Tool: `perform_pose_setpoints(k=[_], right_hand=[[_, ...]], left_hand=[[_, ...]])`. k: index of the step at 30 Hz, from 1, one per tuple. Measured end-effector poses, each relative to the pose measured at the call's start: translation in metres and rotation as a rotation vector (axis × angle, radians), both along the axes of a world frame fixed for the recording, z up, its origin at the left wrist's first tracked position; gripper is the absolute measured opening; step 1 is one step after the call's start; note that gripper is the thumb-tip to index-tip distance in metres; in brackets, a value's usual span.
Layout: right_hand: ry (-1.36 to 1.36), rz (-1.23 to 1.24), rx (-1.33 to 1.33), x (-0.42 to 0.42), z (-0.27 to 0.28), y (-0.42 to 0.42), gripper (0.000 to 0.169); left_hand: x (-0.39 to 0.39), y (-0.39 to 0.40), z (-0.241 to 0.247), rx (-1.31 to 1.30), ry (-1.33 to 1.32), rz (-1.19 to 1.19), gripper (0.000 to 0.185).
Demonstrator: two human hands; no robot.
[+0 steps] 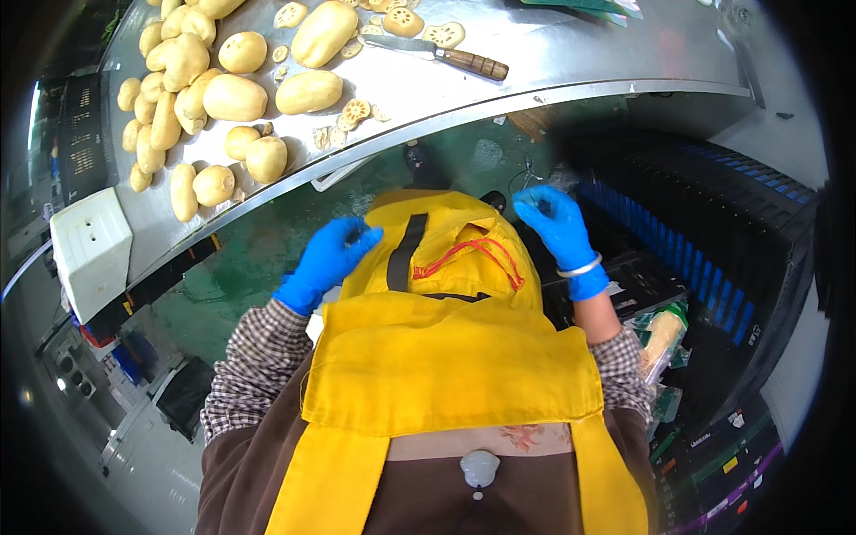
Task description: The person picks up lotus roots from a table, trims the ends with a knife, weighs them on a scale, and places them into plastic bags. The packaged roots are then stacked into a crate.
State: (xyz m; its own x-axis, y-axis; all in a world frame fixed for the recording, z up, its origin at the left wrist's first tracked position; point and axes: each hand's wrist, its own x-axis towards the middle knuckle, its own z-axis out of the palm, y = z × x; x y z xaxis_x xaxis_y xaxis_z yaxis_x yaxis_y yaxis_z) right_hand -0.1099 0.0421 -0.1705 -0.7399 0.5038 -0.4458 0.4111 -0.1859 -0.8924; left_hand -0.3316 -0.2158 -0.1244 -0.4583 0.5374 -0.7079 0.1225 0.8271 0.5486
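Note:
My left hand (338, 257), in a blue glove, hovers at the left side of my yellow apron (448, 364). Its fingers are loosely bent, the thumb stands apart, and nothing shows in it. On the apron's right side is my right hand (555, 224), also gloved in blue, with fingers curled around a gap and no object visible. Between the hands, the apron has a pouch (468, 264) with red cord and a dark strap (406, 253). Beyond them, a knife with a wooden handle (471, 63) lies on the metal table (575, 63) beside peeled lotus root segments (309, 92).
A pile of lotus root (186, 60) covers the table's left part, with cut slices (356, 110) near its front edge. A white plastic container (93, 247) stands at the left corner. Black crates (709, 221) stack up at my right, near bagged lotus root (663, 334).

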Motion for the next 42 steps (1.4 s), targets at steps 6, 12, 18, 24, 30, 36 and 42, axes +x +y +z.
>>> perform_pose_setpoints(k=[6,12,18,24,30,36,42], right_hand=[[-0.173,0.237,0.027,0.096,-0.07,-0.058,0.021],[-0.271,0.269,0.443,0.04,-0.079,-0.041,0.017],[-0.097,0.093,0.388,-0.023,-0.022,0.021,0.008],[0.215,-0.037,1.035,-0.172,0.042,0.105,0.021],[0.601,-0.462,0.675,-0.351,0.059,0.143,0.068],[0.281,-0.214,0.505,-0.418,0.04,0.19,0.05],[0.906,-0.313,-0.064,-0.369,0.183,0.143,0.018]], left_hand=[[0.048,-0.036,-0.033,-0.061,0.362,-0.288,0.032],[0.0,-0.017,-0.095,-0.155,0.712,-0.114,0.025],[-0.008,0.048,-0.001,0.471,0.422,-0.148,0.016],[-0.015,0.024,-0.023,0.488,0.381,-0.019,0.018],[-0.085,0.015,0.009,0.44,0.456,0.15,0.013],[-0.11,0.015,0.028,0.532,0.424,0.271,0.013],[-0.103,0.041,0.035,0.576,0.344,0.159,0.011]])
